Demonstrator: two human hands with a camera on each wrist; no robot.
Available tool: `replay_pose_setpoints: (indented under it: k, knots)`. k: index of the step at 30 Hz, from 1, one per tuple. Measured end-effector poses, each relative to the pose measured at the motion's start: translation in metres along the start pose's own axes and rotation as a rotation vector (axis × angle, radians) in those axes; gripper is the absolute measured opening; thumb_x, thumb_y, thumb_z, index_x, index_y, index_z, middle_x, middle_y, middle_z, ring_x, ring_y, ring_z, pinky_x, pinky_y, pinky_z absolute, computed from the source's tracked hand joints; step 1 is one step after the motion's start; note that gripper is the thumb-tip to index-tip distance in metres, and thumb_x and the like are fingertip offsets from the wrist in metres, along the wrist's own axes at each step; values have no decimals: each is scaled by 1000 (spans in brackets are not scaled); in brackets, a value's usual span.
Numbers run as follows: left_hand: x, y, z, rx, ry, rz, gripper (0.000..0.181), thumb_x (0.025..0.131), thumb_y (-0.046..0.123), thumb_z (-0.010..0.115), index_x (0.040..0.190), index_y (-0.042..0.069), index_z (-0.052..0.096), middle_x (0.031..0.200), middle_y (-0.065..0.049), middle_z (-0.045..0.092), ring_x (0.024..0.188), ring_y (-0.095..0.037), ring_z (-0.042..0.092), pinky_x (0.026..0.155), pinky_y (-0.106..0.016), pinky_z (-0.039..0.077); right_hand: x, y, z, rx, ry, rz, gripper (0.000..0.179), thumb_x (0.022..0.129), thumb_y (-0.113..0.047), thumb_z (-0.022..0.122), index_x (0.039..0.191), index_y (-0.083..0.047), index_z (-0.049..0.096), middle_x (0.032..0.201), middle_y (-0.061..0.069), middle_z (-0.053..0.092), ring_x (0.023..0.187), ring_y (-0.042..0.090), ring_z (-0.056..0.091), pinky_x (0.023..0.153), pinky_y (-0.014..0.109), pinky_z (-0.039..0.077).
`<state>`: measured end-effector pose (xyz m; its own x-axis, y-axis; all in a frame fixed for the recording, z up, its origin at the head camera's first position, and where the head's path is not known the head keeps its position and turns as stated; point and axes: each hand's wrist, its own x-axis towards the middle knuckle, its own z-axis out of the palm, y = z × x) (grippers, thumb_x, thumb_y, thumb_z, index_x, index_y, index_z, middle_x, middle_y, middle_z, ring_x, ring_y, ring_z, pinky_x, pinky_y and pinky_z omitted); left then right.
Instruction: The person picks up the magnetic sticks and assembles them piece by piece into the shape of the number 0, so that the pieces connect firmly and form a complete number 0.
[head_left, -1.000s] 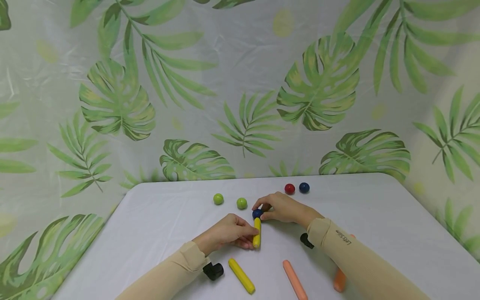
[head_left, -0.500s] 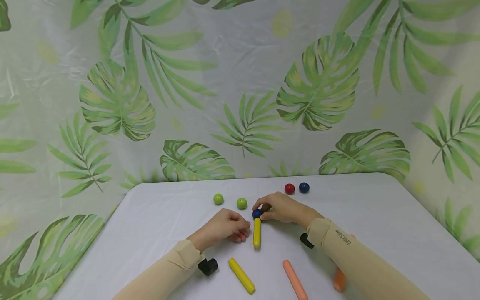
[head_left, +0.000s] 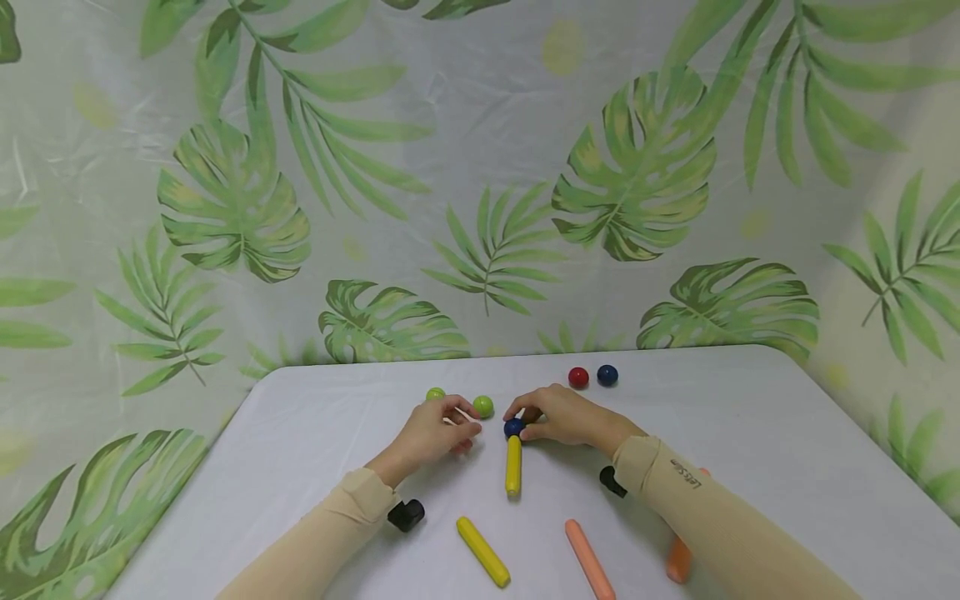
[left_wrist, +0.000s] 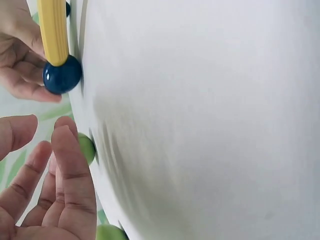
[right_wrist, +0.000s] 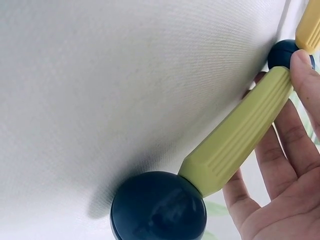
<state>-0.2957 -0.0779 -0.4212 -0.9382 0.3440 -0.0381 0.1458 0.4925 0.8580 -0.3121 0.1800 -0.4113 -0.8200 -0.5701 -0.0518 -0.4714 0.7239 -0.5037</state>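
Observation:
My right hand (head_left: pixel 566 414) pinches a dark blue ball (head_left: pixel 514 427) between thumb and fingers. A ridged yellow rod (head_left: pixel 513 467) joins that ball and points toward me. In the right wrist view, a yellow-green rod (right_wrist: pixel 240 132) runs from the pinched ball to another blue ball (right_wrist: pixel 159 207); my right hand hides this rod in the head view. My left hand (head_left: pixel 437 432) holds nothing, its fingers parted and gently bent. Its fingertips are close to a light green ball (head_left: pixel 483 407). A second green ball (head_left: pixel 435 393) is partly hidden behind this hand.
A red ball (head_left: pixel 578 377) and a blue ball (head_left: pixel 607 375) sit at the back of the white table (head_left: pixel 750 433). Nearer me lie a loose yellow rod (head_left: pixel 483 552), a salmon rod (head_left: pixel 589 560) and an orange rod (head_left: pixel 679 560), partly under my right forearm.
My left hand has let go of the yellow rod and moved back and left, up to the green ball. The rod stays against the blue ball, and my right hand keeps its place.

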Motion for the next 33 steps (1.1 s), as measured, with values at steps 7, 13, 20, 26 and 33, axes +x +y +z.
replay_pose_setpoints:
  k: [7,13,20,26,33]
  knots:
    - [10,0,-6,47,89,24,34,95,9,79,127,6,69,102,-10,73,72,-21,74,65,-31,61,0,1,-1,-6,-7,-1,30,98,-16,80,128,-20,76,115,2,82,115,23,74,109,48,56]
    - [18,0,-7,79,107,-1,44,94,10,81,136,10,67,122,-17,73,70,-18,72,64,-28,60,0,0,-1,-3,-9,11,30,98,-16,80,128,-20,76,114,2,81,114,22,74,109,48,56]
    - [24,-3,-6,101,90,-12,46,95,10,81,139,11,67,130,-18,72,72,-17,74,64,-29,61,1,0,-1,2,-7,35,30,98,-16,80,127,-21,76,113,1,81,109,18,73,106,46,57]
    - [29,-3,-4,106,73,-15,48,95,11,81,141,11,67,133,-19,71,72,-18,75,64,-28,60,2,0,0,2,-7,53,30,97,-16,81,127,-22,77,113,0,81,110,18,72,107,47,56]
    - [30,-2,-2,89,65,-37,48,95,10,80,141,10,67,132,-18,70,72,-17,76,64,-28,59,2,1,0,7,-8,58,31,97,-16,81,127,-23,76,113,0,81,111,19,72,107,46,56]
